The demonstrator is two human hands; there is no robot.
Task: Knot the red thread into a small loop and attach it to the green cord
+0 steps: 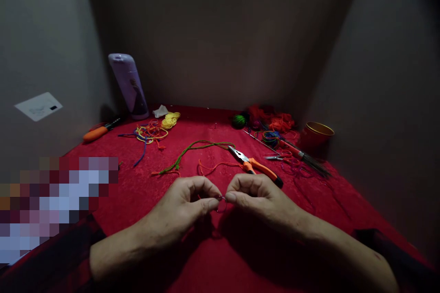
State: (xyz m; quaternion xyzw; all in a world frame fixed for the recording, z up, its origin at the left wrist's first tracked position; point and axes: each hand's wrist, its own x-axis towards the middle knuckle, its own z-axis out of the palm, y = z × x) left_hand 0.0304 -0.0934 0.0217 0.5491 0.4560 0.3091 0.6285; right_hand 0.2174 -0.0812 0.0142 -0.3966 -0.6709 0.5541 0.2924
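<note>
Purple thread (pixel 223 198) is pinched between finger and thumb of both my left hand (pixel 180 203) and right hand (pixel 263 197), lol, tiny. Loop's formed just below my fingertips, but it's open, so I'd say partway; can't tell if it's knotted. Green cord (pixel 188 148) beyond my left fingers looks knotted, needle-nose pliers (pixel 242 156) lie past my right.

Tabletop, far L corner: bottle (pixel 131 87) upright; handled tool (pixel 96 134) nr L edge, before it. Cord tangle (pixel 146 139) R of tool, skein (pixel 170 120) behind tangle. Mid: long cord (pixel 177 165), pliers (pixel 245 160) to its R. Far R: yarn ball (pixel 239 121), yarn heap (pixel 282 122) beside it. Scissors (pixel 274 158) & brush (pixel 313 165) before heap; cup (pixel 314 139) nr R edge, behind brush.
</note>
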